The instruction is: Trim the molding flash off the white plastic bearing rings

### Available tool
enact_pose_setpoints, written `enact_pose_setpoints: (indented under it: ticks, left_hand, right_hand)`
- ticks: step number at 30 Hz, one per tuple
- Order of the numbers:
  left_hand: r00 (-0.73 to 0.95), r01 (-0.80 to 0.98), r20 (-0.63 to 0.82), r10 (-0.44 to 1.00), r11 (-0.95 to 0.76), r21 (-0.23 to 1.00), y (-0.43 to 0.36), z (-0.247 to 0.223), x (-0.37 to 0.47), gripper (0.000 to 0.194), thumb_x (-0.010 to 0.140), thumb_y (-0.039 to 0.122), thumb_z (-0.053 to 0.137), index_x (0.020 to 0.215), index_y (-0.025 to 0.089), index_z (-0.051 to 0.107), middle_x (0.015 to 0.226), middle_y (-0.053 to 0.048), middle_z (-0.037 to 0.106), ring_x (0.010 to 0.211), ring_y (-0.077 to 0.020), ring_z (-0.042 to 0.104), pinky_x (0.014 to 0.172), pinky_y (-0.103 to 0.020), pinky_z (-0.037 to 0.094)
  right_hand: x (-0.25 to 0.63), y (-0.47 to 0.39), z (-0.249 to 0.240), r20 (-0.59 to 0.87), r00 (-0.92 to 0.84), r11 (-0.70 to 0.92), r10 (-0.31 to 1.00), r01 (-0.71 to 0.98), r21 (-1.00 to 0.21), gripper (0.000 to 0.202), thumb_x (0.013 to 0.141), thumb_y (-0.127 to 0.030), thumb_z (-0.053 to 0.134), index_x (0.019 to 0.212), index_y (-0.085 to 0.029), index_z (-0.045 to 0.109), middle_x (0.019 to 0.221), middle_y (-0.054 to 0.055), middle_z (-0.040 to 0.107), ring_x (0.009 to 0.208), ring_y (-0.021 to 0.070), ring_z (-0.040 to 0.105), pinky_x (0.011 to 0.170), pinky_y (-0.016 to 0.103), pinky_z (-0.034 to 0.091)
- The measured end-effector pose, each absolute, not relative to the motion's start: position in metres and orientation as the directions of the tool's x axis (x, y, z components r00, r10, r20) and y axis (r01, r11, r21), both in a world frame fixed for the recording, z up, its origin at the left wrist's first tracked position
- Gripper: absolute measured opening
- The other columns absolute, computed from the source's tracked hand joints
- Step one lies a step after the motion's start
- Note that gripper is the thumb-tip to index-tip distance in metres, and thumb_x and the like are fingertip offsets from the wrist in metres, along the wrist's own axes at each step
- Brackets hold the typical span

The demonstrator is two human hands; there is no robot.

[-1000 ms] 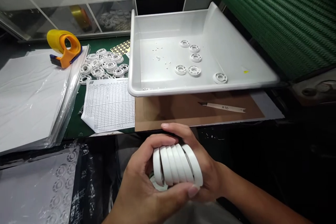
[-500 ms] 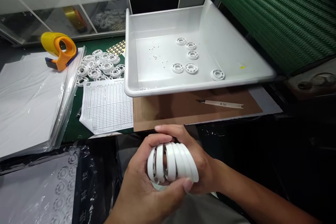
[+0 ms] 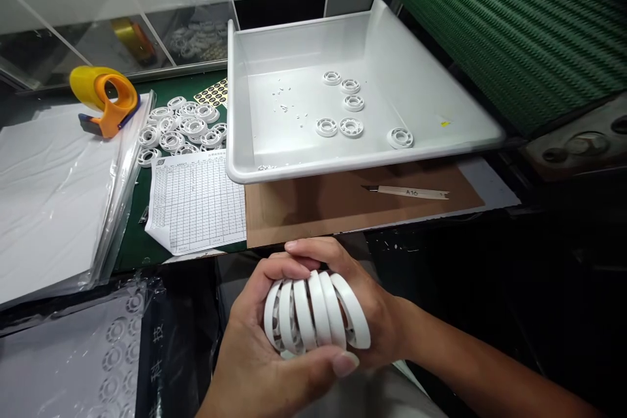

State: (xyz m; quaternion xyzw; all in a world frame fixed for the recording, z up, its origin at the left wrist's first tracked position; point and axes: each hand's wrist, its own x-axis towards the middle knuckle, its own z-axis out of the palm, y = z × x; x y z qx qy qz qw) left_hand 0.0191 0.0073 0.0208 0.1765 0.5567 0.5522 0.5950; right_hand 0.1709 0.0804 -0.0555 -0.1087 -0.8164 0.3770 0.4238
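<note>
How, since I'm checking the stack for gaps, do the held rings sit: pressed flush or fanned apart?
Partly fanned: gaps show between several white rings held by the left hand and right hand; the rightmost tilts away.

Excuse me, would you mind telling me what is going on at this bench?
The person's left hand and right hand hold a row of white plastic rings between them. Six similar rings lie in the white tray, with a pile of rings to its left. A craft knife rests on brown cardboard.
</note>
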Motion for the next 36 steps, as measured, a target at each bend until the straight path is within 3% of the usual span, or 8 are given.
enact_pose_setpoints:
  ticks: [8, 13, 15, 21, 24, 30, 33, 36]
  left_hand:
    - [-0.262, -0.31, -0.402, 0.878, 0.318, 0.896, 0.006, 0.022, 0.021, 0.043, 0.053, 0.011, 0.096, 0.09, 0.025, 0.077, 0.101, 0.003, 0.074, 0.082, -0.012, 0.07, 0.07, -0.016, 0.056]
    - [-0.229, -0.344, -0.42, 0.878, 0.33, 0.879, 0.004, 0.02, 0.024, 0.046, 0.053, 0.015, 0.099, 0.091, 0.028, 0.077, 0.097, 0.007, 0.073, 0.066, -0.0068, 0.062, 0.056, -0.014, 0.049]
    - [-0.231, -0.248, -0.323, 0.918, 0.265, 0.932, 0.003, 0.014, 0.019, 0.046, 0.056, 0.015, 0.099, 0.094, 0.032, 0.078, 0.101, 0.008, 0.074, 0.075, -0.0077, 0.066, 0.064, -0.014, 0.052]
    - [-0.177, 0.152, 0.144, 0.974, -0.118, 0.981, 0.0, -0.005, -0.002, 0.046, 0.077, 0.021, 0.092, 0.116, 0.035, 0.071, 0.117, 0.004, 0.072, 0.112, -0.0156, 0.07, 0.101, -0.023, 0.053]
    - [-0.207, 0.262, 0.19, 0.96, -0.133, 0.956, -0.003, -0.006, -0.004, 0.041, 0.081, 0.019, 0.087, 0.115, 0.032, 0.067, 0.118, 0.002, 0.071, 0.112, -0.0164, 0.069, 0.101, -0.026, 0.052]
    - [-0.191, 0.39, 0.241, 0.952, -0.152, 0.908, -0.004, -0.004, -0.003, 0.038, 0.084, 0.018, 0.084, 0.114, 0.031, 0.064, 0.118, 0.001, 0.068, 0.112, -0.0171, 0.07, 0.101, -0.029, 0.052]
    - [-0.123, 0.37, 0.235, 0.964, -0.175, 0.912, -0.002, -0.007, -0.005, 0.042, 0.082, 0.02, 0.088, 0.116, 0.031, 0.064, 0.118, 0.0, 0.068, 0.11, -0.0175, 0.072, 0.098, -0.028, 0.056]
    - [-0.159, 0.255, 0.136, 0.978, -0.093, 0.963, -0.013, -0.024, -0.01, 0.041, 0.078, 0.022, 0.09, 0.111, 0.031, 0.068, 0.118, 0.0, 0.07, 0.109, -0.02, 0.074, 0.094, -0.029, 0.061]
  right_hand:
    - [0.168, 0.076, -0.053, 0.574, -0.609, 0.686, 0.548, -0.065, -0.724, 0.076, 0.107, -0.053, 0.064, 0.163, -0.012, 0.034, 0.149, 0.022, 0.053, 0.134, 0.0321, 0.059, 0.115, 0.046, 0.05]
    - [0.163, 0.074, -0.051, 0.575, -0.579, 0.694, 0.578, -0.021, -0.719, 0.082, 0.104, -0.055, 0.07, 0.165, -0.014, 0.032, 0.144, 0.02, 0.059, 0.128, 0.0317, 0.063, 0.112, 0.047, 0.052]
    - [0.164, 0.075, -0.051, 0.575, -0.581, 0.687, 0.576, -0.037, -0.726, 0.08, 0.106, -0.054, 0.068, 0.164, -0.013, 0.032, 0.145, 0.02, 0.058, 0.131, 0.0306, 0.061, 0.113, 0.045, 0.051]
    - [0.187, 0.076, -0.048, 0.553, -0.66, 0.638, 0.508, -0.142, -0.757, 0.031, 0.114, -0.044, 0.057, 0.12, -0.018, 0.072, 0.161, 0.014, 0.037, 0.149, 0.0313, 0.046, 0.122, 0.041, 0.047]
    - [0.195, 0.073, -0.046, 0.614, -0.543, 0.706, 0.573, -0.054, -0.706, 0.036, 0.113, -0.043, 0.06, 0.139, -0.02, 0.065, 0.155, 0.012, 0.04, 0.139, 0.0263, 0.052, 0.116, 0.036, 0.051]
    - [0.189, 0.071, -0.034, 0.71, -0.496, 0.858, 0.5, 0.167, -0.487, 0.04, 0.117, -0.047, 0.048, 0.13, -0.014, 0.068, 0.141, 0.015, 0.053, 0.125, 0.0291, 0.058, 0.111, 0.047, 0.049]
    - [0.186, 0.064, -0.038, 0.625, -0.464, 0.756, 0.628, 0.177, -0.63, 0.033, 0.118, -0.041, 0.049, 0.132, -0.019, 0.069, 0.134, 0.013, 0.057, 0.122, 0.027, 0.06, 0.104, 0.042, 0.055]
    - [0.189, 0.048, -0.067, 0.438, -0.368, 0.533, 0.82, 0.216, -0.818, 0.043, 0.118, -0.058, 0.045, 0.136, -0.027, 0.069, 0.127, 0.01, 0.063, 0.114, 0.0253, 0.067, 0.092, 0.037, 0.062]
